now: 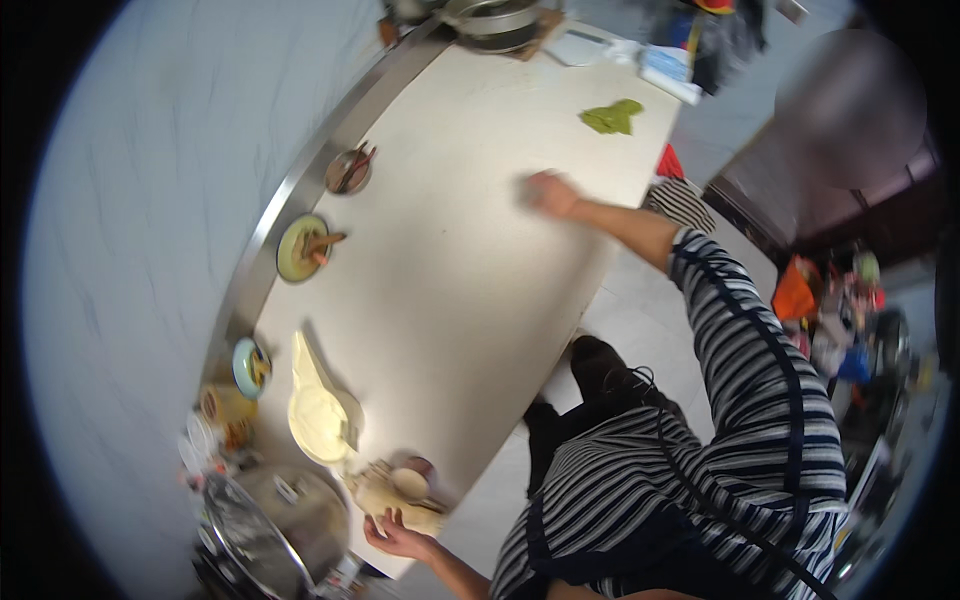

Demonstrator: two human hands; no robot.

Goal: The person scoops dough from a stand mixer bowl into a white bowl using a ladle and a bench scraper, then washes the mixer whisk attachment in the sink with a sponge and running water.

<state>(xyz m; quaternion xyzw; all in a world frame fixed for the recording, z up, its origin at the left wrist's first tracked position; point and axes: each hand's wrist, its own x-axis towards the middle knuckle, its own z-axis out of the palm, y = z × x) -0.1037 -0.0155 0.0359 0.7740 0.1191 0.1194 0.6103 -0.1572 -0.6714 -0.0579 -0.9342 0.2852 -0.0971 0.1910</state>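
Observation:
My right hand [552, 195] is over the far right part of the white table [470, 240], low against its top. Motion smears its fingers, and a greyish patch shows at their tips; whether that is a held thing or a shadow I cannot tell. At the near end, my left hand [396, 537] has its fingers spread and palm up, beside a beige crumpled bundle [385, 495]. A small round cup-like thing [410, 483] sits on the bundle. A cream plastic scoop with a long handle [320, 425] lies just beyond it.
Along the wall stand a bowl with dark sticks [348, 172], a yellow-green bowl [295, 255] with brown pieces and a small blue bowl [247, 380]. A green cloth [612, 117] lies far right. Pots [495, 22] stand at the back; a large metal pot [300, 515] is near left.

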